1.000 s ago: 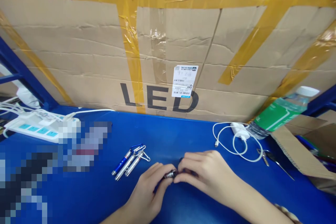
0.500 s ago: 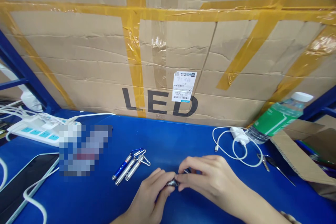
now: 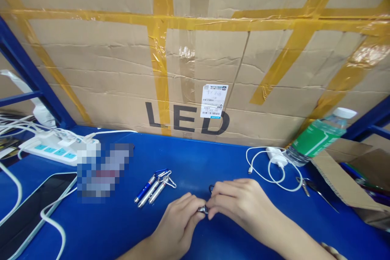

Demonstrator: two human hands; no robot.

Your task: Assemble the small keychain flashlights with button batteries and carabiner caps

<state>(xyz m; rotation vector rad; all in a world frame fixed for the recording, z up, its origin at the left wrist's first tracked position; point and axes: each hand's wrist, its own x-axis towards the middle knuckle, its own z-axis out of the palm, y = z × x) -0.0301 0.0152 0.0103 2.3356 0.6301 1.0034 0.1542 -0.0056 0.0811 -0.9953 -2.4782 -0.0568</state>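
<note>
Over the blue tabletop, my left hand [image 3: 179, 221] is closed, thumb and fingers pinching a small black and silver keychain penlight [image 3: 202, 210]. Most of its body is hidden in the hand; only a shiny end shows. My right hand [image 3: 240, 203] pinches the same end from the other side, its fingertips touching the left thumb area. A black carabiner clip [image 3: 211, 188] pokes out above the right fingers. Left of the hands lie a blue penlight [image 3: 145, 188] and two silver penlights [image 3: 148, 194], side by side with their carabiner clips toward the back.
A large taped cardboard box [image 3: 122, 69] stands along the back. At left are a power strip [image 3: 55, 150], a phone or tablet [image 3: 39, 211] and cables. At right lie a charger [image 3: 277, 156] with its cord, scissors [image 3: 319, 195], a tilted water bottle [image 3: 319, 136] and an open carton [image 3: 344, 178].
The view has shifted slightly. My hands stay together at the penlight; the right fingers have turned and closed up, and the black clip now shows above them.
</note>
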